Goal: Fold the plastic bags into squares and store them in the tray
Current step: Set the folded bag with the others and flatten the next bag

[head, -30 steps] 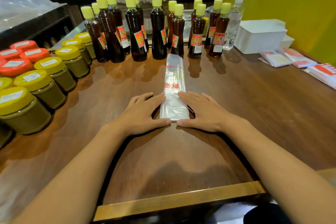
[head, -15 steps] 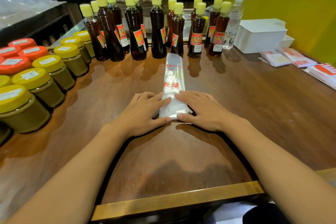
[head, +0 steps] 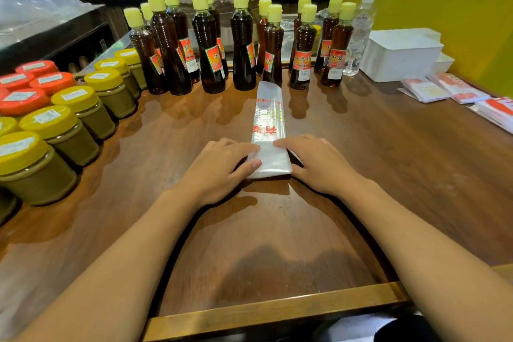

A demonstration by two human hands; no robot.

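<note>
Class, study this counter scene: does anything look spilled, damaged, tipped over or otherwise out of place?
Nothing stands out. The bottles and jars stand upright in rows, the white tray sits level, and no spill shows on the counter. The plastic bag lies straight, its near end folded over under the left hand and right hand.

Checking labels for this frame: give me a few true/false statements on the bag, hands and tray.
1. Both hands, left hand and right hand, press on the bag. True.
2. The bag is already a square. False: it is a long strip, with only the near end folded over.
3. The tray stands far right, beside the bottles. True.
4. The bag lies in the tray. False: it lies on the table.
5. The jars stand to the right of the bag. False: they stand to its left.
</note>
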